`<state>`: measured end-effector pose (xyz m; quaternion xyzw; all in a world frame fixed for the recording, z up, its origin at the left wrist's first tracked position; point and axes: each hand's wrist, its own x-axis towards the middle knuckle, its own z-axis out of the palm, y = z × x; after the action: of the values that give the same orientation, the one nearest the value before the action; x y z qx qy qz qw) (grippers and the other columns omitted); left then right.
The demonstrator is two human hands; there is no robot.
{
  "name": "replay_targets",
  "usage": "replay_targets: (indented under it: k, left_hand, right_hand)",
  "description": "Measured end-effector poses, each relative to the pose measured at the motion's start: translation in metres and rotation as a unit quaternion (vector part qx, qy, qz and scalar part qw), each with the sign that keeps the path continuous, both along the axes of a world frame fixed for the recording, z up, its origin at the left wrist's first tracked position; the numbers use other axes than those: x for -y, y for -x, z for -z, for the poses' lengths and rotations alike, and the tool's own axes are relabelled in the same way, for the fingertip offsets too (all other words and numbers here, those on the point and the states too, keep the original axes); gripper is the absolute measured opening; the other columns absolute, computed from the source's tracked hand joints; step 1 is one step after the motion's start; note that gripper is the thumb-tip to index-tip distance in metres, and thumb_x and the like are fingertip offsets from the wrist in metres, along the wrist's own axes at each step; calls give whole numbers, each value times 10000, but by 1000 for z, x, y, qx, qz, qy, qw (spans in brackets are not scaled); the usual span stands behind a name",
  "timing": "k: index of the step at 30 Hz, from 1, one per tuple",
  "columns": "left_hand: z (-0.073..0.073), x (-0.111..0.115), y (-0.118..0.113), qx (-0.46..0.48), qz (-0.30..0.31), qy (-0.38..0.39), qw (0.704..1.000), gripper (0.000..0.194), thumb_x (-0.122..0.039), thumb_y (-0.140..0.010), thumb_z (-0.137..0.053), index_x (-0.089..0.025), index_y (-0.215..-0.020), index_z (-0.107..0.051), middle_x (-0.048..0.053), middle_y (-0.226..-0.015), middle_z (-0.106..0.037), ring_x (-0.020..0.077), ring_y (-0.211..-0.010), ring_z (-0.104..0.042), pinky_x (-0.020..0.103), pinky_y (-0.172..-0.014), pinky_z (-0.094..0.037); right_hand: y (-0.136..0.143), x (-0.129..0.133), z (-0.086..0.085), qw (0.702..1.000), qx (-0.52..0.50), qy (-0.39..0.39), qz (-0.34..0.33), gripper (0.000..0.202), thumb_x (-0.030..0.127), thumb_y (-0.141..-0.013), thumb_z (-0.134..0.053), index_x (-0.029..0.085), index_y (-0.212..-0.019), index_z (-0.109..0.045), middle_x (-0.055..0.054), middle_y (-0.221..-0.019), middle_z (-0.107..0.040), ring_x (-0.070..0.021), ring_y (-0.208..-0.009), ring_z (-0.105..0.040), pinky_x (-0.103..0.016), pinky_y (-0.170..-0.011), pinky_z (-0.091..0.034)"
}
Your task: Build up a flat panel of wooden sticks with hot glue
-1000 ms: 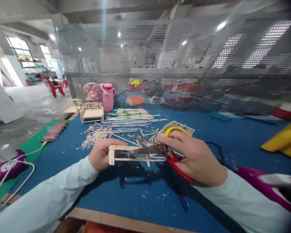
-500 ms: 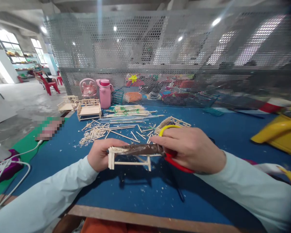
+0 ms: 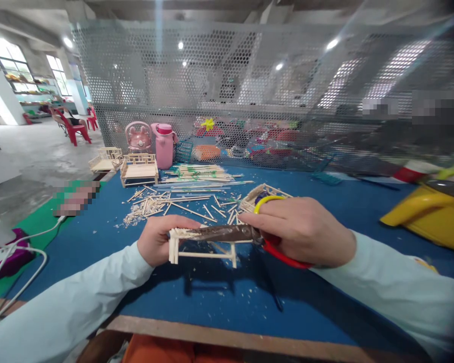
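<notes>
My left hand grips one end of a small frame built of pale wooden sticks, held up over the blue table. The thumb lies along its top edge. In my right hand is a pair of scissors with one yellow and one red handle loop, the fingers closed round them. Their dark blades lie flat along the top of the stick frame, tips pointing at my left thumb. The blades hide part of the frame's upper surface. Behind my right hand rests another stick piece, partly covered.
Loose sticks and crumbs lie beyond my hands, with bundled sticks behind. Two small stick-built beds stand at the back left by a pink bottle. A perforated metal screen closes the back; a yellow container is right.
My right hand and the scissors have shifted slightly to the right along the frame. My left hand and the stick frame stay almost where they were.
</notes>
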<state>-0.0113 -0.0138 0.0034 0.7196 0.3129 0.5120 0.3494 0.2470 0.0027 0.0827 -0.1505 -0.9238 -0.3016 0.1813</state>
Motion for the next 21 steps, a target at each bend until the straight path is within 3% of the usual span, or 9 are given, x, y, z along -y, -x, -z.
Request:
replay_targets:
  k: [8, 14, 21]
  left_hand:
    - [3, -1, 2, -6, 6, -3, 1000, 216, -288, -682, -695, -186, -870, -726, 103, -913, -716, 235, -858, -654, 313, -797, -488]
    - [0, 1, 3, -23, -25, -28, 999, 234, -242, -666, -702, -192, -893, -724, 91, -924, -718, 229, -853, -659, 300, -787, -491]
    - [-2, 3, 3, -40, -28, -64, 997, 260, -199, -675, -691, -194, -934, -711, 78, -939, -719, 211, -843, -667, 276, -765, -501]
  right_hand:
    - [0, -3, -3, 999, 35, -1, 12, 333, 83, -802, -363, 224, -953, -625, -25, -628, -657, -138, -550, -561, -278, -490, -363]
    - [9, 3, -13, 997, 33, -68, 17, 297, 112, -844, -352, 212, -902, -626, -19, -604, -643, -143, -539, -555, -283, -497, -339]
    - [18, 7, -18, 998, 27, -46, 19, 268, 112, -829, -371, 213, -870, -616, -10, -612, -636, -139, -540, -545, -284, -495, -306]
